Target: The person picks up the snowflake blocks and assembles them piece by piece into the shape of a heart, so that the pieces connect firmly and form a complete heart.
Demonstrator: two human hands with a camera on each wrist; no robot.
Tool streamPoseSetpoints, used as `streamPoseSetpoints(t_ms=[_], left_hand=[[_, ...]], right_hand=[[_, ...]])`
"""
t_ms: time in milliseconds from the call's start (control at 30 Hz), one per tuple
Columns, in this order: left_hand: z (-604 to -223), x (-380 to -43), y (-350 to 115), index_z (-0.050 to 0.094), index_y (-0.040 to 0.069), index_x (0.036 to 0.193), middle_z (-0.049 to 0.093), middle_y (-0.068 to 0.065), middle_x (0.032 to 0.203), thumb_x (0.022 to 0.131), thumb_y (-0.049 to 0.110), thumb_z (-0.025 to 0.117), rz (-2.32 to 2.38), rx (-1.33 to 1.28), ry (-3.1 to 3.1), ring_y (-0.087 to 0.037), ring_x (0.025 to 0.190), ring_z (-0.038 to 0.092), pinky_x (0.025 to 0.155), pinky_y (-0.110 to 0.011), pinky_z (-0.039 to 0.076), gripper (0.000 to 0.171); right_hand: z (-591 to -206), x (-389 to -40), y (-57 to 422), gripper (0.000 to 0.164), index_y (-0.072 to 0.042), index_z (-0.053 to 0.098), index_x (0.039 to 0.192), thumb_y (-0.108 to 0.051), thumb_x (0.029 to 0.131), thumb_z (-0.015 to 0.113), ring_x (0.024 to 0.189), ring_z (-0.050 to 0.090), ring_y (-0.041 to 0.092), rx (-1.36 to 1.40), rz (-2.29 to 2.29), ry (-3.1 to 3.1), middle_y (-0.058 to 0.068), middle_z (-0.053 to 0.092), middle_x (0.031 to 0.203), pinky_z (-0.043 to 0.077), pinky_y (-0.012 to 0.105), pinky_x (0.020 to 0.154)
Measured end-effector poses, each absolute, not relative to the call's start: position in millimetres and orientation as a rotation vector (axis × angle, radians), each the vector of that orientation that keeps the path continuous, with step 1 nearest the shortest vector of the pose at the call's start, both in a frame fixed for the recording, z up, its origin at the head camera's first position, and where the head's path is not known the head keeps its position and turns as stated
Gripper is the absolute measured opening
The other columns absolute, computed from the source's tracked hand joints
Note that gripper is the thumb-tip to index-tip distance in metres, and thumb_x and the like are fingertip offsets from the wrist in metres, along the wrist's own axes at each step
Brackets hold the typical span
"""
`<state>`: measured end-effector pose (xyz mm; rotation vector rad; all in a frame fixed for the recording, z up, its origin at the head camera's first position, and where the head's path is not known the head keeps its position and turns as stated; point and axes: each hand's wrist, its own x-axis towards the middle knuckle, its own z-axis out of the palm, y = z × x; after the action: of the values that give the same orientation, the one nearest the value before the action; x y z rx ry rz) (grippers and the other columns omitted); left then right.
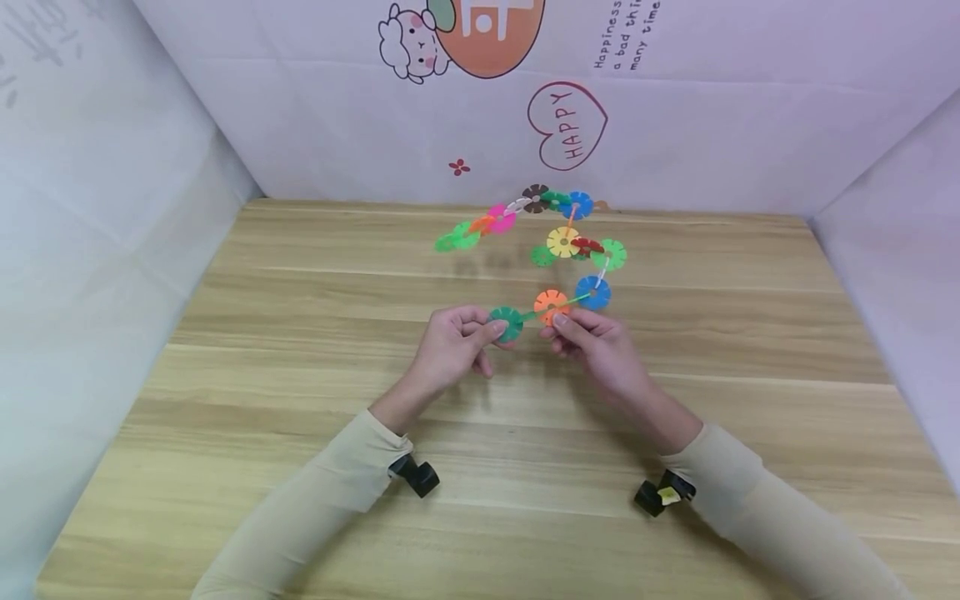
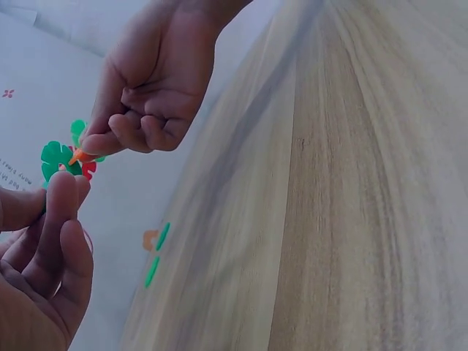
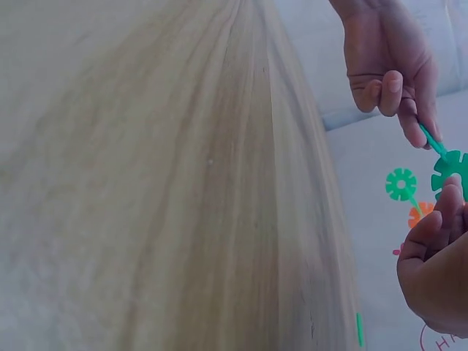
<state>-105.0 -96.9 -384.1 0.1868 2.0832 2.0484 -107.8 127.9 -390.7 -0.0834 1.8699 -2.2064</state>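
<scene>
My left hand (image 1: pixel 450 346) pinches a dark green notched plastic disc (image 1: pixel 512 317) between thumb and fingers. Close by, my right hand (image 1: pixel 603 350) pinches an orange notched disc (image 1: pixel 551 300) by its near edge. A green disc (image 3: pixel 452 167), partly behind my right fingers in the right wrist view, sits between these two. All belong to one raised chain of interlocked discs. From the orange one it runs through a blue disc (image 1: pixel 592 292), a light green disc (image 1: pixel 614 254) and a yellow disc (image 1: pixel 562 241), then bends left past a brown disc (image 1: pixel 536 198) to a pink disc (image 1: pixel 502 217).
Two loose green discs (image 2: pixel 163 236) lie on the wooden table (image 1: pixel 300 400) beneath the chain, near its back edge. White printed cloth (image 1: pixel 337 125) stands behind the table, with plain cloth at both sides. Each sleeve cuff carries a small black wrist camera (image 1: pixel 426 477).
</scene>
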Motion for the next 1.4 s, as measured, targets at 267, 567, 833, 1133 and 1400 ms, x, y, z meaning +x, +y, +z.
streamPoseSetpoints(t_ms=[267, 567, 833, 1133, 1400], left_hand=[[-386.0, -104.2, -89.2, 0.068, -0.002, 0.091, 0.074, -0.018, 0.085, 0.098, 0.01, 0.067, 2.069, 0.189, 2.119, -0.013, 0.039, 0.054, 0.041, -0.024, 0.046, 0.013], [-385.9, -105.0, -83.9, 0.068, -0.002, 0.09, 0.074, -0.018, 0.084, 0.097, 0.007, 0.067, 2.056, 0.186, 2.139, -0.013, 0.038, 0.051, 0.039, -0.024, 0.041, 0.011], [-381.3, -111.8, -84.2, 0.067, -0.001, 0.089, 0.075, -0.014, 0.085, 0.098, 0.009, 0.067, 2.0, 0.24, 2.087, -0.013, 0.038, 0.051, 0.04, -0.028, 0.044, 0.013], [-375.7, -120.2, -92.8, 0.069, 0.003, 0.1, 0.075, -0.014, 0.092, 0.095, 0.012, 0.072, 1.902, 0.251, 2.093, -0.022, 0.056, 0.063, 0.055, -0.036, 0.05, 0.011], [-376.7, -120.5, -85.3, 0.066, -0.003, 0.103, 0.069, -0.018, 0.088, 0.094, 0.002, 0.069, 1.953, 0.253, 2.072, -0.016, 0.054, 0.059, 0.051, -0.026, 0.047, 0.01]], right_hand=[[-389.1, -106.2, 126.5, 0.017, -0.002, 0.074, 0.099, -0.013, 0.102, 0.062, 0.073, 0.061, 0.013, -0.08, -2.198, 1.964, 0.001, 0.074, 0.084, 0.055, 0.026, 0.073], [-386.6, -106.2, 128.1, 0.035, 0.019, 0.061, 0.115, -0.014, 0.102, 0.06, 0.074, 0.061, 0.012, -0.083, -2.138, 2.032, 0.001, 0.073, 0.085, 0.055, 0.027, 0.074], [-384.0, -108.9, 133.8, 0.03, 0.013, 0.065, 0.112, -0.016, 0.103, 0.059, 0.077, 0.061, 0.014, -0.101, -2.134, 2.052, 0.001, 0.073, 0.086, 0.055, 0.028, 0.075], [-381.5, -111.5, 143.7, 0.022, 0.003, 0.071, 0.105, -0.016, 0.103, 0.06, 0.078, 0.061, 0.017, -0.141, -2.134, 2.071, 0.002, 0.074, 0.088, 0.055, 0.027, 0.076], [-380.5, -112.1, 152.8, 0.023, 0.0, 0.073, 0.101, -0.021, 0.102, 0.063, 0.079, 0.061, 0.018, -0.123, -2.114, 2.064, 0.002, 0.073, 0.087, 0.055, 0.029, 0.076]])
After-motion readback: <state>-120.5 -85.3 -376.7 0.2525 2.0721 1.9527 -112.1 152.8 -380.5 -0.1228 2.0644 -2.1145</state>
